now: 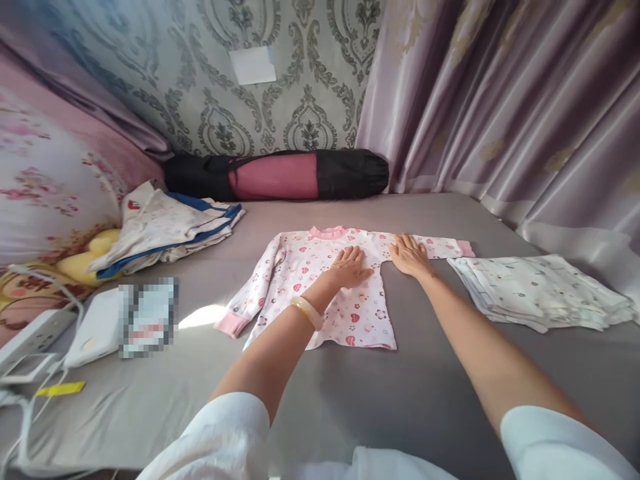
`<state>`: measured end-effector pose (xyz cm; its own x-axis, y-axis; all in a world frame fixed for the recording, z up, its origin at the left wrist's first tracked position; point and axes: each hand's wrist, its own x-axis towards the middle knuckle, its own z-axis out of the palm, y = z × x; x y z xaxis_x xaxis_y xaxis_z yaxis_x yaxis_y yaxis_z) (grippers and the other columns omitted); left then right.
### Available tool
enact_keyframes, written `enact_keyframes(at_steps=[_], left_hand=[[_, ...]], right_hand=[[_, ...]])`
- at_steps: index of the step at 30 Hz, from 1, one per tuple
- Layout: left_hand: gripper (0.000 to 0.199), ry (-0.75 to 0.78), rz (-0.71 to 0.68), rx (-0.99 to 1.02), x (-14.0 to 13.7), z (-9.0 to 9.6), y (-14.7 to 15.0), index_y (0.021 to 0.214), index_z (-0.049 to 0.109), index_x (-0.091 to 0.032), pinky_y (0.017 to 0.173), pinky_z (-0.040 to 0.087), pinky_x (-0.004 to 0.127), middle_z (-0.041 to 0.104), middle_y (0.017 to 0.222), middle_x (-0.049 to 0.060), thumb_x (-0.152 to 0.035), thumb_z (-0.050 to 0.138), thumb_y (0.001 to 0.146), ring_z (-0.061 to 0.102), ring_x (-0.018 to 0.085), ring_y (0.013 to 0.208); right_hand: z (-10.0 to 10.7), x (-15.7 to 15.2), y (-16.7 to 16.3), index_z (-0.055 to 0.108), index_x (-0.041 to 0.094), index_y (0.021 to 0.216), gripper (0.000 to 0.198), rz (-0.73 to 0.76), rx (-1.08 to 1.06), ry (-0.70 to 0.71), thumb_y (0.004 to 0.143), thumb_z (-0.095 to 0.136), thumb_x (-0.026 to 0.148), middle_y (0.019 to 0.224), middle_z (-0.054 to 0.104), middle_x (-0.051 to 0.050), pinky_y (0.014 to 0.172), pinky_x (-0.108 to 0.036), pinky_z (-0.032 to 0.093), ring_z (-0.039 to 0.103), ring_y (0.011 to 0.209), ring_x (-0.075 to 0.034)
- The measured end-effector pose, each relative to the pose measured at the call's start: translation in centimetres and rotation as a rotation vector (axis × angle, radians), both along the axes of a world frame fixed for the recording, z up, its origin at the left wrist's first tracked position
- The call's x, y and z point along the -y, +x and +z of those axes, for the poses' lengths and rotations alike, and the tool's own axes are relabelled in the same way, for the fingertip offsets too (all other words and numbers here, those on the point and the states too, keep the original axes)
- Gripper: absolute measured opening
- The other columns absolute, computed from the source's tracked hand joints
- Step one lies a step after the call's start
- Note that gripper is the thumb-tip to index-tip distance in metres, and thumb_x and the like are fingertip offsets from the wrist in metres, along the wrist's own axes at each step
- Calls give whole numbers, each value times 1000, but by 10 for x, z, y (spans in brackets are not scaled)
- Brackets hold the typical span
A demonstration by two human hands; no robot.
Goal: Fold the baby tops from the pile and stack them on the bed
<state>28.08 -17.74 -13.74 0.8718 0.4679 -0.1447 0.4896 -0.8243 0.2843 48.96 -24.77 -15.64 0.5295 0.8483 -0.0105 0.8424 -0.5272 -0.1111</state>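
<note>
Left hand (351, 265) flat on shirt (305, 270), right hand (409, 253) on its sleeve (443, 248), both grips spread, likely to press it flat against bed (380, 393).

The shirt (303, 270) lies between left pile (167, 230) and right pile (540, 290).

Stretches left forearm (280, 353) and right forearm (480, 343) forward, slanting both inward, bare from below the elbow to the wrist. Lays left hand (349, 268) palm down, with fingers extended and thumb spread out toward the right. Lays right hand (410, 256) palm down too, near the other but apart, slightly farther forward, fingers outstretched.
</note>
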Motion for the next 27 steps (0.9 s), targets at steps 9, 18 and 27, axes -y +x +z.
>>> enact_keyframes(at_steps=[9, 18, 27], left_hand=[[35, 108, 136, 357, 14, 27, -138, 122, 58, -15, 99, 46, 36, 64, 123, 14, -34, 49, 95, 60, 25, 114], [33, 154, 888, 48, -11, 31, -260, 113, 61, -17, 96, 44, 39, 68, 108, 13, -38, 56, 88, 60, 29, 110], [37, -149, 886, -32, 2, 41, -278, 101, 60, -20, 75, 46, 27, 68, 107, 9, -46, 66, 75, 64, 24, 98]], right_hand=[[20, -33, -70, 38, 10, 149, 56, 140, -6, 47, 99, 26, 32, 160, 30, -17, 119, -53, 18, 23, 148, -28], [25, -81, -189, 36, 12, 149, 53, 527, -171, 48, 99, 27, 27, 161, 27, -15, 120, -49, 18, 21, 149, -26], [12, -133, -242, 43, 12, 145, 50, 576, -266, 148, 97, 32, 13, 155, 39, -14, 115, -35, 29, 35, 143, -21]])
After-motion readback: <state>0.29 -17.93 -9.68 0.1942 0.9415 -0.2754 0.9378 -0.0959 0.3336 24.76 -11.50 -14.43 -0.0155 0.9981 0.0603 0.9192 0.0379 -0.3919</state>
